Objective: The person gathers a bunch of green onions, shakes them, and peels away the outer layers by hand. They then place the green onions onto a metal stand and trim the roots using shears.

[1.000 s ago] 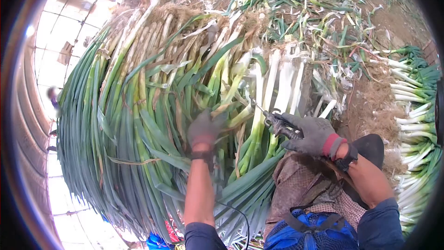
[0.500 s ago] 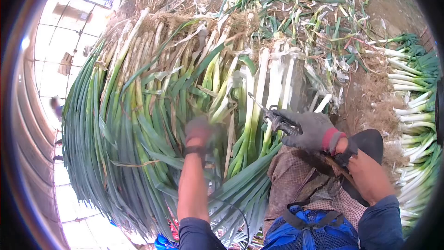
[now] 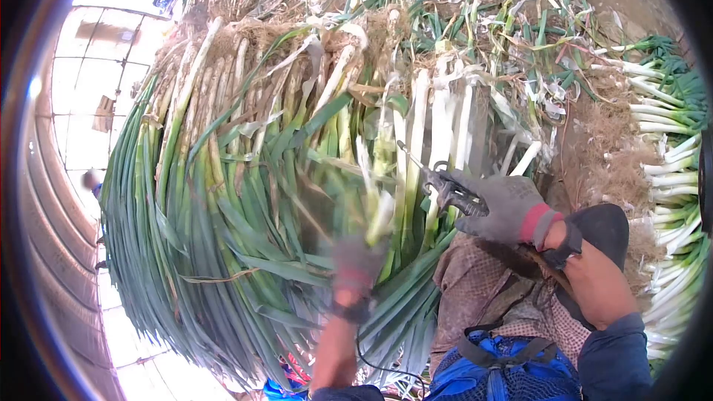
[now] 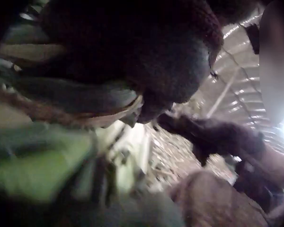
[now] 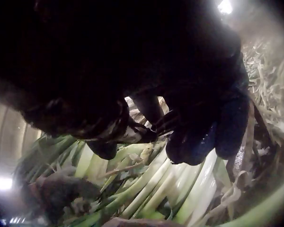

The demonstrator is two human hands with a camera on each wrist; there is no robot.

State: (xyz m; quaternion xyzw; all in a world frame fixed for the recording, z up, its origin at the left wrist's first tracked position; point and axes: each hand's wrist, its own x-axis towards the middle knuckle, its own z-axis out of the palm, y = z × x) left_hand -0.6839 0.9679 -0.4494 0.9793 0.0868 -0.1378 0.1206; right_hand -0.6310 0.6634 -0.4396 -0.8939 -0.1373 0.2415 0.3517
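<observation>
My gloved left hand [image 3: 359,263], blurred, grips a green onion [image 3: 381,219] low over the pile, its pale part standing out above the fingers. The left wrist view is dark; a leaf with a dry brown edge [image 4: 99,113] runs under that hand. In my gloved right hand [image 3: 509,208] is a black air blow gun [image 3: 457,194], its thin nozzle pointing up and left. Just beyond the nozzle lie several white-stemmed green onions [image 3: 443,115], also visible below the right hand in its wrist view. Unpeeled green onions [image 3: 215,178] fill the left, roots away from me.
Rows of clean white-stemmed onions [image 3: 661,171] lie along the right edge. Torn leaves and peelings [image 3: 512,22] litter the dirt floor at the back. My knee [image 3: 475,275] is close under the right hand. A dark cord [image 3: 379,364] hangs near the left forearm.
My left hand has swung down and to the right, with the pale part of a green onion now showing above it. The right hand keeps its hold on the blow gun, nearly still.
</observation>
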